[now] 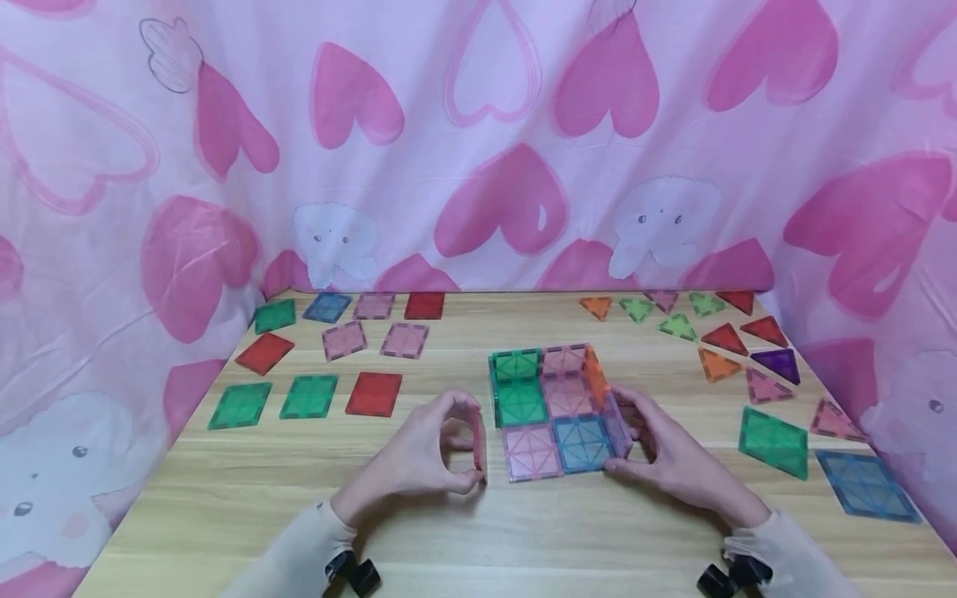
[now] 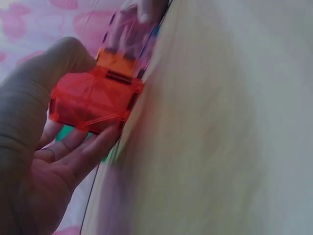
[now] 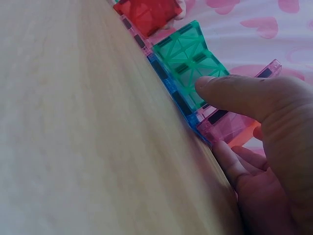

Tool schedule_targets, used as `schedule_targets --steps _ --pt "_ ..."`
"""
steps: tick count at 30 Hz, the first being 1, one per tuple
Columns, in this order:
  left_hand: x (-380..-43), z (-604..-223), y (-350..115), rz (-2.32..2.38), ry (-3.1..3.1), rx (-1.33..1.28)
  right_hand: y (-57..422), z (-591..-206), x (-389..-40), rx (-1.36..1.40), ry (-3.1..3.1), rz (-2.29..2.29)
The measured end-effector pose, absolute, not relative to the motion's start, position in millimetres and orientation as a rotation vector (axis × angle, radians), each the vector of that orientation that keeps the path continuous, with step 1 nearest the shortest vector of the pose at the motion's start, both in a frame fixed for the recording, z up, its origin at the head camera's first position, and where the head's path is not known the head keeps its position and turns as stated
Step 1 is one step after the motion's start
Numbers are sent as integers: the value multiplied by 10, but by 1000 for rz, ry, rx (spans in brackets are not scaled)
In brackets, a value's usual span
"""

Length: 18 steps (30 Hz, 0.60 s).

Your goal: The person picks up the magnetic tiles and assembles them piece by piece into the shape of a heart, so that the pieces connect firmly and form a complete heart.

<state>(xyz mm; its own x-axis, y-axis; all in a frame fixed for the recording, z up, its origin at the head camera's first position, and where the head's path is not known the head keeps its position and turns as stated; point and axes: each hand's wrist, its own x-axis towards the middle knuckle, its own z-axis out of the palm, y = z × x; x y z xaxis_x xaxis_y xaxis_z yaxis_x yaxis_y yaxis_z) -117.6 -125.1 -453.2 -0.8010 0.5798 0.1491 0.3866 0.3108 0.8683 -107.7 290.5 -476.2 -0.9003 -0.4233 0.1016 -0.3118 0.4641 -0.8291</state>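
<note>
My left hand (image 1: 419, 453) holds a red square magnetic tile (image 2: 90, 100) on edge between thumb and fingers, just left of a tile structure. The structure's base has a green tile (image 1: 522, 404), two pink tiles (image 1: 532, 453) and a blue tile (image 1: 583, 446). Upright tiles line its back, part of the left side and the right side, among them an orange tile (image 1: 596, 375). At the front right, my right hand (image 1: 676, 457) grips the upright pink tile (image 3: 227, 126), thumb at its near edge and fingers along its outer face.
Loose square tiles in green, red (image 1: 374, 394), blue and pink lie at the left of the wooden table (image 1: 508, 552). Several triangles, including a purple one (image 1: 777, 364), lie at the back right. A green square (image 1: 774, 443) and a larger blue square (image 1: 869, 486) lie far right.
</note>
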Motion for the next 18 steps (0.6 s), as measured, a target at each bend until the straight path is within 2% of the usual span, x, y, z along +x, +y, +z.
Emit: schedule_targets --steps 10,18 --pt "-1110 -4567 -996 1651 2352 773 2889 -4780 -1096 -687 2532 -1496" --pt "-1208 -4613 -990 1641 2432 772 2784 -4811 -1123 -558 2484 -1621"
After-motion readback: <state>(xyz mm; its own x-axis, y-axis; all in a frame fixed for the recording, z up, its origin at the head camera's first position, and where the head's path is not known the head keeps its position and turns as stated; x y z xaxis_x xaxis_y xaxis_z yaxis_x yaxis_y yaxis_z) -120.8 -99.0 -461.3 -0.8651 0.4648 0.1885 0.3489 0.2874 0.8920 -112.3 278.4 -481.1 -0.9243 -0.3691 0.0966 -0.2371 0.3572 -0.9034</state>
